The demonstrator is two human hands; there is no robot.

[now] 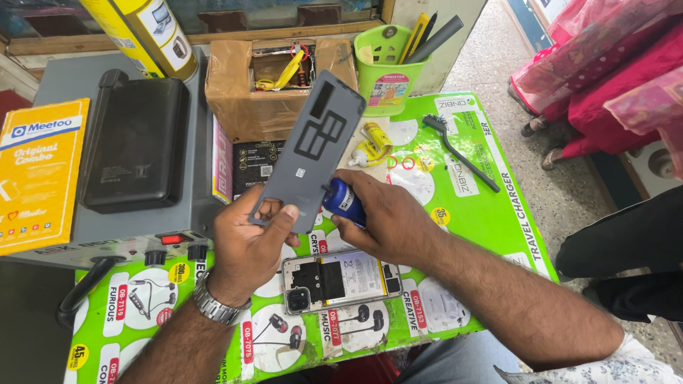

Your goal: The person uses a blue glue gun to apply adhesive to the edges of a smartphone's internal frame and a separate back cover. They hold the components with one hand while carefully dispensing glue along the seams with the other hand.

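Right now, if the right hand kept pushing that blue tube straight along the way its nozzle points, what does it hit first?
The right hand aims the blue tube up and left, nozzle at the lower edge of the grey phone back cover held by the left hand. It would probably meet that cover first; depth is unclear, so contact may already exist.

A phone repair stall: opened phone point(341, 281), tool cup point(388, 67), accessory-printed counter point(469, 206).

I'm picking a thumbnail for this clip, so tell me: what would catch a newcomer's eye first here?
First, the grey phone back cover held up at centre by the left hand, with the right hand pressing a small blue tube to its lower edge. Just below lies the opened phone, its insides showing, on the bright green printed table cover.
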